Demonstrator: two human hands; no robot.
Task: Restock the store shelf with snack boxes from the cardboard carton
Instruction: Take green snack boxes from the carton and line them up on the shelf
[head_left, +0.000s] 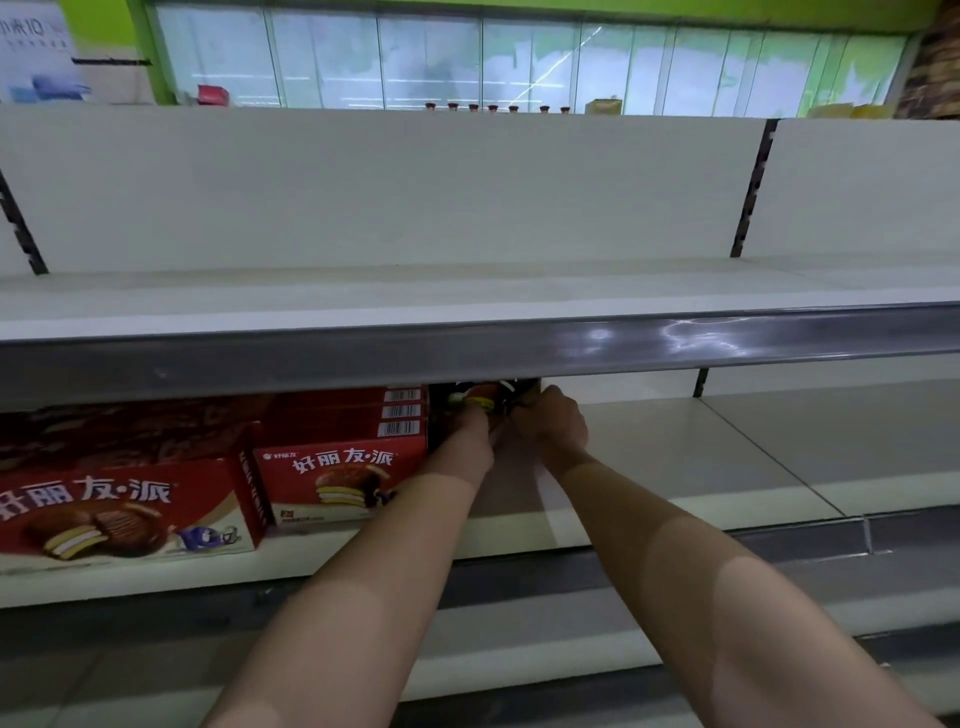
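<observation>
Two bare forearms run from the near edge toward the far shelf, ending in the left hand and the right hand. Neither arm wears a sleeve, watch, ring or glove (fingertips are hidden under the shelf edge).

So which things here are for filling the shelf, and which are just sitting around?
For the job: dark snack box, left hand, right hand, red snack boxes, lower shelf.

Just there: empty top shelf, small bottles behind, blue poster.
</observation>
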